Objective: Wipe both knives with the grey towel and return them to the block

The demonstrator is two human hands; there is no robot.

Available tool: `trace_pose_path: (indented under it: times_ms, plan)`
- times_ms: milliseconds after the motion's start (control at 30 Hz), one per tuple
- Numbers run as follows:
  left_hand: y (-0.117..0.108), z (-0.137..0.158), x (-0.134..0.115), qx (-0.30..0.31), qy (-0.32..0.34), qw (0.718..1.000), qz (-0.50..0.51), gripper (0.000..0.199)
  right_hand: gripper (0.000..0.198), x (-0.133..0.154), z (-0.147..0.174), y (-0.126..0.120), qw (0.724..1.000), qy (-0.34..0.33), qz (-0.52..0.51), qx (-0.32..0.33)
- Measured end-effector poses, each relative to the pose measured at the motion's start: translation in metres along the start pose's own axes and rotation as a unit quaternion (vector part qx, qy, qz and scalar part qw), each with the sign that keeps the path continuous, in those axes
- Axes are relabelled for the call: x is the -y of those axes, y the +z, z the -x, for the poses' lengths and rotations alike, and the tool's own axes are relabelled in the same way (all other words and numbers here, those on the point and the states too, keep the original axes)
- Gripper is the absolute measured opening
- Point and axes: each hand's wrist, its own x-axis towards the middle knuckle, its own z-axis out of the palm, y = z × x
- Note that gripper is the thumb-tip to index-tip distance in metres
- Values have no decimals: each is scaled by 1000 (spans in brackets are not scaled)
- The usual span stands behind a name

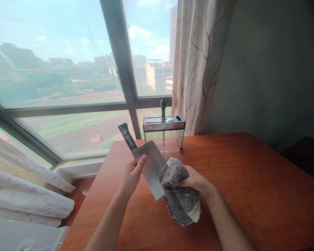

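Note:
A cleaver (152, 167) with a wide steel blade and a dark, patterned handle is held up over the table. My left hand (134, 170) grips the blade at its left edge, the thumb lying on the flat face; the handle points up and left, free of any hand. My right hand (196, 181) is closed on a fuzzy grey cloth (181, 198), bunched up and pressed against the right side of the blade. Folds of the cloth hang below my fingers, and part of the blade is hidden behind it.
Behind the cleaver, a clear-sided knife block (164, 125) with a metal top stands on the reddish wooden table (240, 174), a dark handle rising from it. Windows, a long curtain (199, 62) and a bundled curtain (28, 195) border the table.

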Motion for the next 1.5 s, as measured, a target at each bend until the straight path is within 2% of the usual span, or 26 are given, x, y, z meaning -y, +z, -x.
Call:
trace_pose_path:
  times_ms: [200,400,567,733,1000,1267,1433,1500]
  plan:
    - [3,4,3,58,-15,998,-12,42,47,0,0,-1,1000,14,-5,12]
    - [17,10,5,135,-9,990,-26,44,43,2,2,3,999,13,-32,-7]
    - [26,13,10,183,-1,982,-47,45,40,2,0,7,996,-27,-60,-61]
    - [26,15,17,247,3,967,-66,46,41,-1,-3,9,984,-53,-75,-151]
    - [25,15,13,331,43,929,-158,46,36,-12,-11,8,945,-99,-145,-276]
    - [29,23,3,424,27,885,-194,44,32,-21,-12,-2,901,-101,-296,-302]
    - [28,21,-4,403,42,889,-213,44,28,-12,-14,-17,848,-145,-389,-331]
    - [27,19,-9,375,57,893,-242,43,29,-3,-13,-24,837,-178,-396,-333]
